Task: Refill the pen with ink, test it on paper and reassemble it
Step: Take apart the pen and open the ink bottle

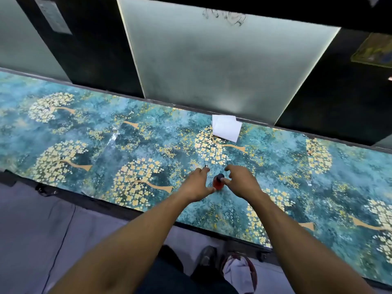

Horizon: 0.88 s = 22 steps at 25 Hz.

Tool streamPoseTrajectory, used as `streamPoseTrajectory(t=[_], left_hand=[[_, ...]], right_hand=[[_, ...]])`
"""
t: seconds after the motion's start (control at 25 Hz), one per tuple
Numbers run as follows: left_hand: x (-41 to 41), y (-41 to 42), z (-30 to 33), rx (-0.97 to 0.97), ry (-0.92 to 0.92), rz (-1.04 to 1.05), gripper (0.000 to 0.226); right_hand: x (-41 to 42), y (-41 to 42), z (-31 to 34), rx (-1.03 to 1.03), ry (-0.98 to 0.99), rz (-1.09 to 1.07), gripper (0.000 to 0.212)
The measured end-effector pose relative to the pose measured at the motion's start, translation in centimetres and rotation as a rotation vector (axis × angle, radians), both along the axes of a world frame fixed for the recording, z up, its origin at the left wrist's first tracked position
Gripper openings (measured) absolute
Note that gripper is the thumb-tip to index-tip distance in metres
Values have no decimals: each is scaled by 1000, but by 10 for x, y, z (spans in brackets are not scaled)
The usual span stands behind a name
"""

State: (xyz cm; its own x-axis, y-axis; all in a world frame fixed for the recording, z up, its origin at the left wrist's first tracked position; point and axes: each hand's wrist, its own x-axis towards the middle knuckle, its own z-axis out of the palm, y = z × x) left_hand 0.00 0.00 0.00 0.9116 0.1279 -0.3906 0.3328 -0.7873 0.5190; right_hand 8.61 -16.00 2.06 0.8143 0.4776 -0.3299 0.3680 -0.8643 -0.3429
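- Step in hand, by judgement: opening the ink bottle [217,183], which stands upright on the table [84,128], near its front edge, between both hands.
- Left hand [196,184]: thumb against the bottle's left side; its fingers appear to pinch a small metal-tipped part [206,166], possibly of the pen.
- Right hand [239,183]: fingers loosely curled beside the dark cap [219,177], gripping nothing.
- Steady the base firmly; twist the cap slowly, keeping the bottle vertical.
- Contents: red ink, level unclear.
- Paper [226,128] lies at the far edge.

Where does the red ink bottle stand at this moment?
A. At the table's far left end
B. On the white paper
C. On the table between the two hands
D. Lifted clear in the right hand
C: the ink bottle stands on the table, with the left hand and right hand either side, and the white paper lies farther back.
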Motion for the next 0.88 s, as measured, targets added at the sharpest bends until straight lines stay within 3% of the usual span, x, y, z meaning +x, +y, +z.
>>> streamPoseTrajectory(t=[0.28,0.48,0.88], left_hand=[[31,-14,-23,-83,22,120,70],[46,-15,-33,-173,-15,184,17],[42,-9,-48,-250,-65,205,24]], right_hand=[[18,13,-19,30,41,30,32],[22,22,-26,33,-8,41,26],[27,25,-29,41,40,236,18]])
